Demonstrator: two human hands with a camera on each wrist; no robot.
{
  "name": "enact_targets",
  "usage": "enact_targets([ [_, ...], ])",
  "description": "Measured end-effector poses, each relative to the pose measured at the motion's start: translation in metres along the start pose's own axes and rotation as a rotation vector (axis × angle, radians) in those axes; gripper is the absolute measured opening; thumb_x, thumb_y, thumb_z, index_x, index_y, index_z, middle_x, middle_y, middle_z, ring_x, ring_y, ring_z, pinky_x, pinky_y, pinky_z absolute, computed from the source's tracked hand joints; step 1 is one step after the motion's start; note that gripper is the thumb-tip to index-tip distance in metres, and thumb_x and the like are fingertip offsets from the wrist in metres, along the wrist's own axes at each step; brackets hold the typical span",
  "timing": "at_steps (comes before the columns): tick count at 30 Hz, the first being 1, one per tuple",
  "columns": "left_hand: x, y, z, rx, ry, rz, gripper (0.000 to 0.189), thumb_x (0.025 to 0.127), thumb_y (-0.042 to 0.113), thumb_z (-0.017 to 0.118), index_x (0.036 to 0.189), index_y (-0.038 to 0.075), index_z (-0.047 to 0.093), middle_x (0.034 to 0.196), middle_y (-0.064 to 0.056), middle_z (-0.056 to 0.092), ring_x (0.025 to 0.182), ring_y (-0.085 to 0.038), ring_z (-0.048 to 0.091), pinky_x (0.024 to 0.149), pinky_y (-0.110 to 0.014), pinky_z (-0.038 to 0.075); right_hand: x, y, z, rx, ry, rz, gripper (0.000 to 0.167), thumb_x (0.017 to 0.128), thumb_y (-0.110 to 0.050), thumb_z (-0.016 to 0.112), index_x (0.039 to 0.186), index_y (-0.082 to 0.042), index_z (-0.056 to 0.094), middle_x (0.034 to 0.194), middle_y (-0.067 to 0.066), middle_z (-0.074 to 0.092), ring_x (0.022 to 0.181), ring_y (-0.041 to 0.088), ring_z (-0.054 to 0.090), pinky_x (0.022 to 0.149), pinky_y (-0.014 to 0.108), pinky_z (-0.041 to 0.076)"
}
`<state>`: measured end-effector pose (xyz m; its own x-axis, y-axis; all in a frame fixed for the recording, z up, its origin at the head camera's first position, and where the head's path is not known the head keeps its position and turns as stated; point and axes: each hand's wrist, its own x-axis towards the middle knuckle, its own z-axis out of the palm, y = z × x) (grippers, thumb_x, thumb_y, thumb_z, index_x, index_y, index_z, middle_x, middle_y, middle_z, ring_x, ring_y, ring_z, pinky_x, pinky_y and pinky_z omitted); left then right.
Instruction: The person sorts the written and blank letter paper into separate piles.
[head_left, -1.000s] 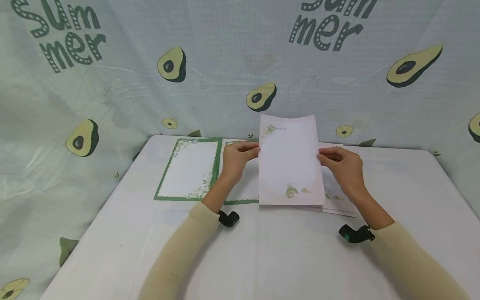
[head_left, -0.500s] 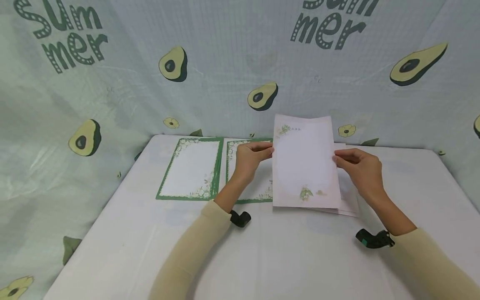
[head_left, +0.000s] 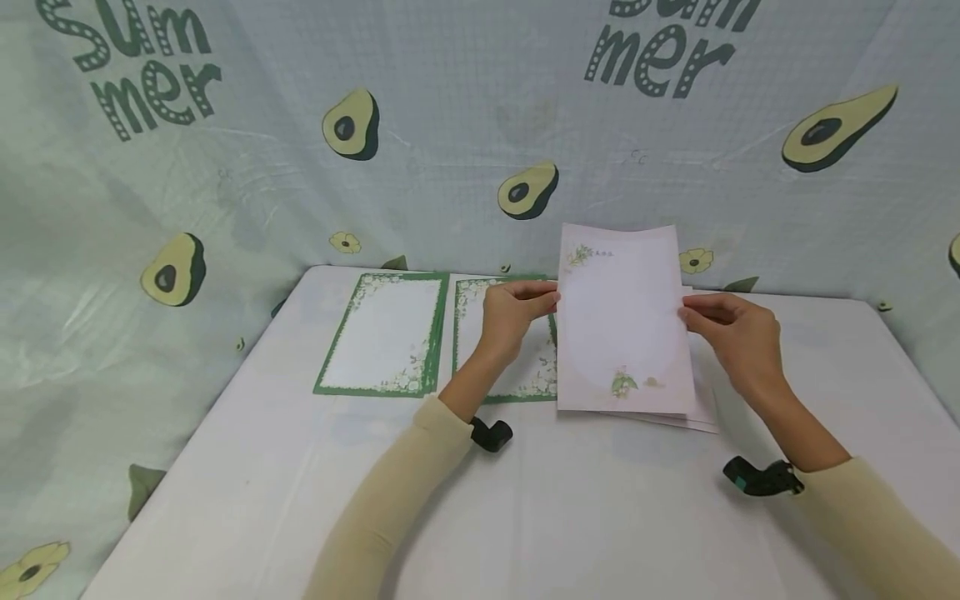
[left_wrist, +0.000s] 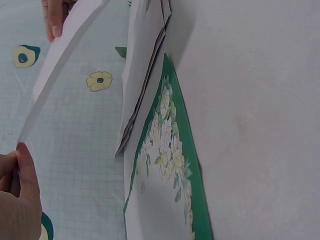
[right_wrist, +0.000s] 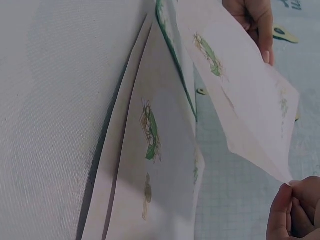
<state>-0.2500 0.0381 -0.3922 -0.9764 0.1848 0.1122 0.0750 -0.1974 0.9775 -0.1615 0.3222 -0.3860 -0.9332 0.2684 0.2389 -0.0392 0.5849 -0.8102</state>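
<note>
A pale pink sheet of paper [head_left: 621,317] with small flower prints hangs raised over the table, held by both hands. My left hand [head_left: 512,321] pinches its left edge between thumb and fingers. At its right edge, my right hand [head_left: 738,337] pinches it the same way. Below lies a loose stack of similar pink sheets [right_wrist: 165,150], seen in the right wrist view with its edges slightly fanned. The raised sheet hides most of that stack in the head view. Beside it, partly behind my left hand, lies a green-bordered sheet [head_left: 525,375] printed with white flowers.
Another stack of green-bordered sheets [head_left: 382,333] lies at the back left of the white table [head_left: 600,517]. Behind the table hangs a curtain [head_left: 435,108] printed with avocados and lettering. Black wrist cameras sit at both sleeves.
Both hands have carried the pink sheet to the right, over the pink stack. More of the middle green-bordered sheet now shows.
</note>
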Motion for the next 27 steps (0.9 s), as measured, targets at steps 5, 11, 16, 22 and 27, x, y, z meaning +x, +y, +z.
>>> enact_targets([
  [5,0.0,0.001,0.001,-0.009,-0.005,-0.027,0.018,0.089,-0.001,0.077,0.106,-0.006,0.076,0.1,-0.015,0.075,0.079,-0.014,0.074,0.083,-0.033,0.063,0.0,0.0,-0.002,-0.014,0.006,0.0,0.038,0.097,-0.036,0.071,0.121,-0.006,0.072,0.091,-0.025,0.068,0.08,-0.009,0.067,0.074,0.003,0.049],
  [11,0.001,-0.004,0.007,-0.035,-0.008,-0.015,0.017,0.089,-0.003,0.076,0.105,-0.007,0.075,0.101,-0.016,0.075,0.081,-0.016,0.075,0.082,-0.033,0.063,-0.001,0.0,-0.007,0.018,-0.001,0.007,0.041,0.097,-0.036,0.071,0.122,-0.004,0.071,0.09,-0.029,0.066,0.081,-0.006,0.068,0.076,0.003,0.05],
  [16,0.004,-0.012,0.013,-0.056,-0.024,-0.021,0.016,0.089,-0.003,0.076,0.104,-0.007,0.076,0.099,-0.016,0.075,0.08,-0.016,0.075,0.081,-0.033,0.063,-0.003,0.004,-0.01,0.057,0.008,0.031,0.042,0.096,-0.034,0.072,0.122,-0.001,0.069,0.091,-0.027,0.068,0.08,-0.009,0.068,0.077,0.003,0.05],
  [22,0.006,-0.013,0.013,-0.06,0.001,-0.02,0.014,0.088,-0.004,0.076,0.101,-0.007,0.076,0.097,-0.017,0.076,0.078,-0.016,0.075,0.079,-0.032,0.063,-0.001,0.007,-0.011,0.092,0.017,0.02,0.04,0.096,-0.029,0.073,0.122,0.001,0.069,0.093,-0.027,0.068,0.082,-0.008,0.068,0.078,0.004,0.051],
  [27,0.008,-0.009,0.013,-0.086,0.009,-0.04,0.013,0.089,-0.006,0.075,0.102,-0.008,0.076,0.096,-0.015,0.076,0.079,-0.017,0.075,0.079,-0.032,0.063,0.003,0.007,-0.012,0.12,0.017,0.018,0.039,0.096,-0.025,0.073,0.123,0.003,0.068,0.093,-0.027,0.068,0.083,-0.008,0.068,0.08,0.005,0.051],
])
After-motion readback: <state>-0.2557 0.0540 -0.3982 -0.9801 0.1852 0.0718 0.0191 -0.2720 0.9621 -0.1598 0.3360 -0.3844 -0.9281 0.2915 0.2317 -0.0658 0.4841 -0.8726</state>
